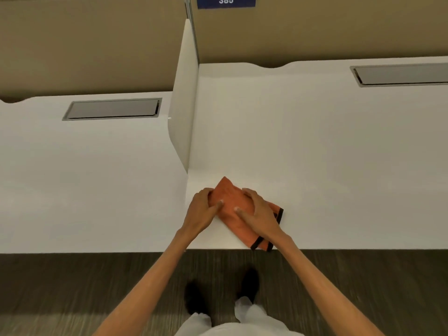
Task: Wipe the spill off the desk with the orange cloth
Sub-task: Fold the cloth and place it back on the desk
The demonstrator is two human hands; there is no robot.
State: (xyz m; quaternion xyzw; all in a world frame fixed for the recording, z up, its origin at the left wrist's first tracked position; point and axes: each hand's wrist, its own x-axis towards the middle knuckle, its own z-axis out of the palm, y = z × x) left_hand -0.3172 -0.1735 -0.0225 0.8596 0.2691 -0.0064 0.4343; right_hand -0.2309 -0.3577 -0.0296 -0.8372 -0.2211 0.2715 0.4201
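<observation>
Cloth [238,214] lies on the table [315,154] at lower centre of frame, its near corner at the table's front edge. My left grip [202,209] rests on its left end, my right grip [260,214] on its middle. Divider panel [183,112] stands just above-left of the cloth, splitting the table. One hatch [112,109] mid-left, another hatch [400,75] upper right. Number plate [226,1] at top centre. Floor [72,287] below the table edge.

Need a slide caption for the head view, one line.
Both hands, left hand and right hand, press an orange cloth flat on the white desk near its front edge.
</observation>
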